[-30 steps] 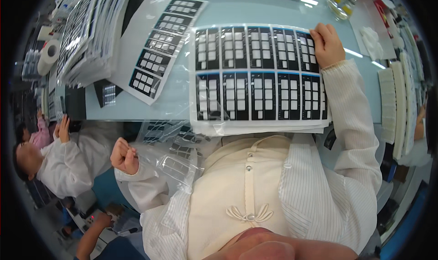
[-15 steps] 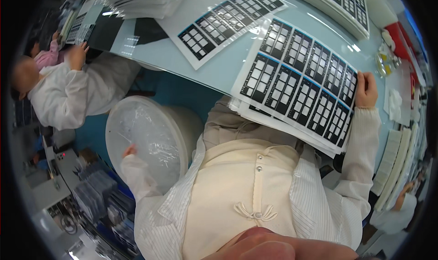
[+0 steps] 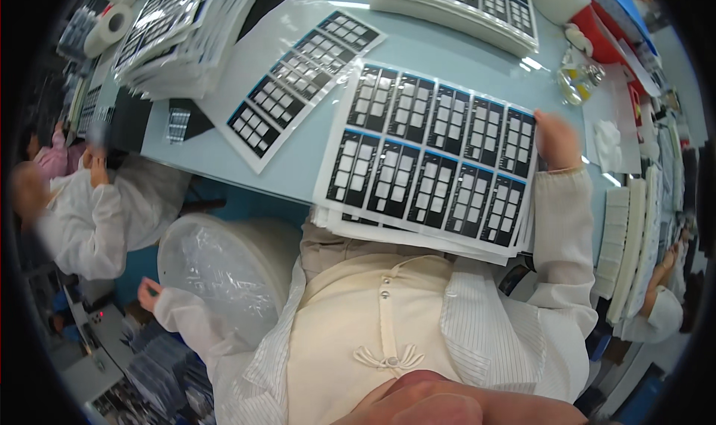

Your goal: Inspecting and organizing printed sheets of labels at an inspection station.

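Observation:
A stack of printed sheets (image 3: 429, 160) lies at the table's near edge and overhangs it toward my lap. The top sheet carries black panels with white rectangles and blue strips. My right hand (image 3: 558, 140) is closed at the upper right corner of this sheet, fingertips on its edge; the thumb is hard to make out. My left hand (image 3: 149, 294) is off to the left, just outside the rim of a large white bin (image 3: 171, 238). Its fingers are loosely bent and apart, with nothing visible in them. Clear crumpled film (image 3: 224, 261) lines the bin.
A single printed strip sheet (image 3: 298, 78) lies left of the stack. Behind it is a loose pile of sheets (image 3: 171, 45); a neat thick stack (image 3: 455, 15) stands at the back. A glass bottle (image 3: 578, 82) and red bin (image 3: 608, 41) are right. A co-worker (image 3: 89, 216) sits left.
My left hand has moved left, from over the bin's opening to outside its rim. My right hand has shifted up along the sheet's edge to its corner. The whole view has turned somewhat.

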